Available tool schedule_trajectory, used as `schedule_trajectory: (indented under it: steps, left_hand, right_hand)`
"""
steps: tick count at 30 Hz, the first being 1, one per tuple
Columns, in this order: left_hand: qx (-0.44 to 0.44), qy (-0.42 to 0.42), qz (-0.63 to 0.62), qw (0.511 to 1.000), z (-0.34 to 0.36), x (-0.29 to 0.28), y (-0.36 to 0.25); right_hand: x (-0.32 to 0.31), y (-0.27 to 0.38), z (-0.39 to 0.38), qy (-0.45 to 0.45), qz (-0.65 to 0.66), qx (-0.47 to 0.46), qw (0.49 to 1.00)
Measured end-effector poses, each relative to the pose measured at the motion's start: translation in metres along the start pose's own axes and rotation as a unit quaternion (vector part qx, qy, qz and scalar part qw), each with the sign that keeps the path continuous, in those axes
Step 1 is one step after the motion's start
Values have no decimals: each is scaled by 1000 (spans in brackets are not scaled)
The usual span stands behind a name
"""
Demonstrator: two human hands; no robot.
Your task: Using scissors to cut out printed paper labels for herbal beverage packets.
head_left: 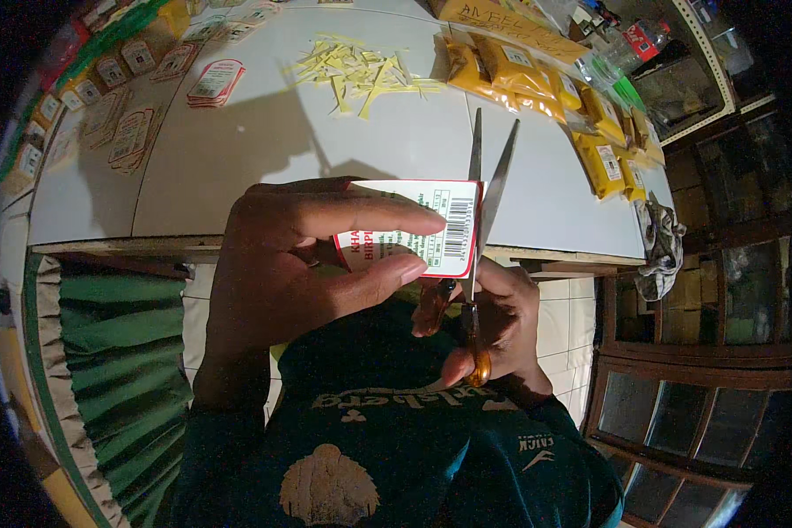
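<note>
My left hand (317, 233) pinches a white printed label (414, 231) with a red border and a barcode, index finger on top and thumb along its near edge. In my right hand (502, 317) is a pair of scissors (495, 211) with amber-brown handles. The scissor blades are parted and point away from me, crossing the label's right edge. Both hands are held up just in front of the table's near edge. Part of the label lies hidden behind the left fingers.
On the white table (238, 167) lie a pile of thin yellowish paper strips (361, 70) and a stack of red-edged labels (216, 84). More label stacks (132, 136) are at the left. Packets of orange-yellow powder (510, 66) and a plastic bottle (638, 44) stand at the right. A cloth (660, 246) hangs off the right corner.
</note>
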State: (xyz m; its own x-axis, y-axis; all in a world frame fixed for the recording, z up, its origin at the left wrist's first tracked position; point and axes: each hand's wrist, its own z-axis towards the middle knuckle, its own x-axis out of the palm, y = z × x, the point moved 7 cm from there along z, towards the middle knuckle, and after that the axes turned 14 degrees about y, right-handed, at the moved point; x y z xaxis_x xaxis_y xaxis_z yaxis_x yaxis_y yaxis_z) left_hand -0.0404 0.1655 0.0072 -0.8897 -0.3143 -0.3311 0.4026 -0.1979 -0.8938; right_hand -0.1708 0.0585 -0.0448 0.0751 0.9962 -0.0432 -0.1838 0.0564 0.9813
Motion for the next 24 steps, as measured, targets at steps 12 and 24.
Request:
schedule_trajectory:
  steps: [12, 24]
  left_hand:
    - [-14, 7, -17, 1000, 0, -1, 4]
    - [-63, -30, -141, 988, 15, -30, 60]
  right_hand:
    - [-3, 5, 3, 61, -31, -19, 997]
    - [-43, -15, 49, 17, -105, 89, 990]
